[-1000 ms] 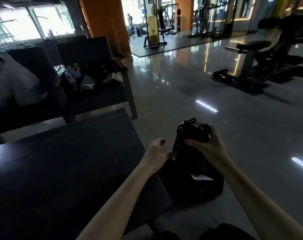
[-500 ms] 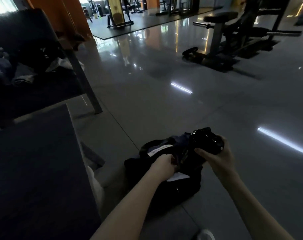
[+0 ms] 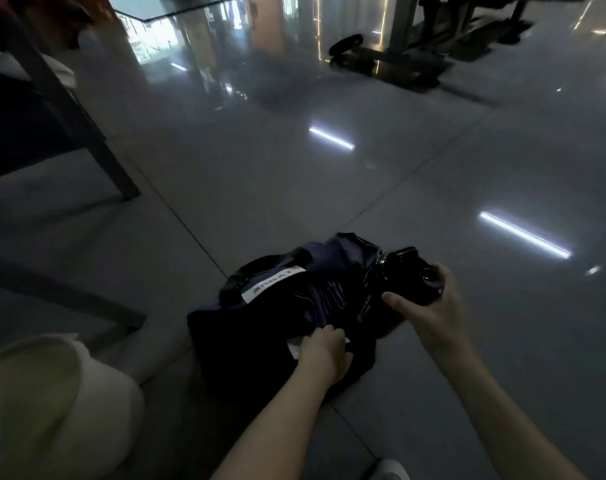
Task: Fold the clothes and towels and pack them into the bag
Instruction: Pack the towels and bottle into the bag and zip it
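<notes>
L hand pinches the near edge of the dark bag by a white tag, fingers curled into the fabric. R hand grips a glossy black object at the bag's right end. Bag lies on the floor, w/ dark blue cloth showing on top.
</notes>
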The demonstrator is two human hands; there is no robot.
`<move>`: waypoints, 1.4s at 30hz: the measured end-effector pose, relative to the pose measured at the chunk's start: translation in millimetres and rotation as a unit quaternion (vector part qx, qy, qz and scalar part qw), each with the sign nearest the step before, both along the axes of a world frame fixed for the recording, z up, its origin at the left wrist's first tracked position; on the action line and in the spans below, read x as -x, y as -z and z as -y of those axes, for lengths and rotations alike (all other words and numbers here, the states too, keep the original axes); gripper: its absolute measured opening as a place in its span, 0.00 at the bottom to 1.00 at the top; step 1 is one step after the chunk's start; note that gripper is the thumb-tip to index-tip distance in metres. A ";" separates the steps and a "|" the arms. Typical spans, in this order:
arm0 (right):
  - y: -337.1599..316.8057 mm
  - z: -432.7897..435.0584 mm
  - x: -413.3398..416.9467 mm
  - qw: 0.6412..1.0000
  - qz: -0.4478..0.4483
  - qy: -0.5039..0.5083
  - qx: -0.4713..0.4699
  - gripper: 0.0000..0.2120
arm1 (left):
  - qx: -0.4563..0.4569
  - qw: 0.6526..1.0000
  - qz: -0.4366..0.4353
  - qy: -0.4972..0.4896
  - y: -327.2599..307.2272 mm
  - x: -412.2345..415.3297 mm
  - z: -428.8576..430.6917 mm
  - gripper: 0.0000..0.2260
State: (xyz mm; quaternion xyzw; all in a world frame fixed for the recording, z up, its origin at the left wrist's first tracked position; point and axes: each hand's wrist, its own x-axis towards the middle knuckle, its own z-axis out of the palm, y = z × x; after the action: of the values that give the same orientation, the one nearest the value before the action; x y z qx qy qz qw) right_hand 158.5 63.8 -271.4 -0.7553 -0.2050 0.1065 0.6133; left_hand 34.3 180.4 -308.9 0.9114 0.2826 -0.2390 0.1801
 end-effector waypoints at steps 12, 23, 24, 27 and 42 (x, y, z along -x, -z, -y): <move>40.9 21.1 -6.9 0.998 0.012 0.002 0.067 0.38 | -0.211 0.969 -0.081 0.103 76.4 -5.7 20.6 0.15; 43.6 27.3 0.1 0.996 0.002 0.003 0.092 0.37 | -0.206 0.973 -0.035 0.101 75.1 -4.1 7.8 0.13; 43.1 27.3 0.6 0.996 0.001 0.003 0.090 0.37 | -0.203 0.975 -0.032 0.083 75.7 -3.8 7.3 0.16; 43.0 28.2 -0.5 0.996 0.003 0.006 0.088 0.37 | -0.220 0.968 -0.065 0.098 83.5 -1.1 12.2 0.12; 37.2 40.3 17.3 0.996 -0.029 0.028 0.085 0.36 | -0.169 0.967 -0.012 0.190 21.5 26.7 19.5 0.20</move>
State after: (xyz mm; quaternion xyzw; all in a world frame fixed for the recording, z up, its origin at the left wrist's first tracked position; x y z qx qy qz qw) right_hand 141.2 23.5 -308.6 -0.8067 -0.1560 0.1282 0.5555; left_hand 7.6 160.9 -330.4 0.9626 0.1426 -0.2285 -0.0283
